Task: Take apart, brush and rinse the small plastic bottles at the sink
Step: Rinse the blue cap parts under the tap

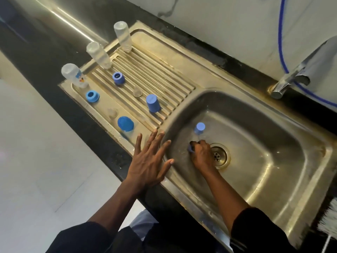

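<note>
The right hand (201, 154) grasps a blue part (190, 148) on the basin (273, 161) floor, just left of the drain (218, 155), near the capped bottle (199, 129). The left hand (151, 161) is spread, released, at the basin's front-left corner. The grasp should be secured before lifting.

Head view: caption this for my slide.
Right hand grips a blue part beside the drain; left hand open at the sink rim; three bottles inverted on the drainboard.

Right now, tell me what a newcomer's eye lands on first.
Three clear bottles stand upside down along the drainboard edge, blue caps beside them. In the basin the right hand grips a blue part by the drain; the left hand spreads open over the rim.
</note>
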